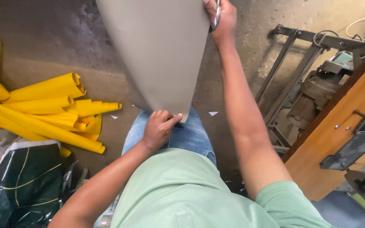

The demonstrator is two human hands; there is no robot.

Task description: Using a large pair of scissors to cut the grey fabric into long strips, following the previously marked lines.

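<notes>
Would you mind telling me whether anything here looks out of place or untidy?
Small white offcuts lie scattered on the concrete floor, and the yellow rolled sheets sit in a loose, crisscrossed heap at the left. Nothing looks damaged.

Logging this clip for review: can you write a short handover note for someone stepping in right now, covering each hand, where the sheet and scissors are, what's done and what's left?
Left hand: pinching the lower corner of the grey sheet over the lap.
Right hand: raised at the sheet's far right edge, gripping metal scissors; whether the blades are open cannot be told.
Sheet: held curved between both hands, lower corner near the knees.
Done: small offcuts lie on the floor, so some trimming seems finished.
Left: the cut line is not visible, so the remainder is unclear.
Nearby: yellow rolls on the left, wooden work table on the right.
</notes>
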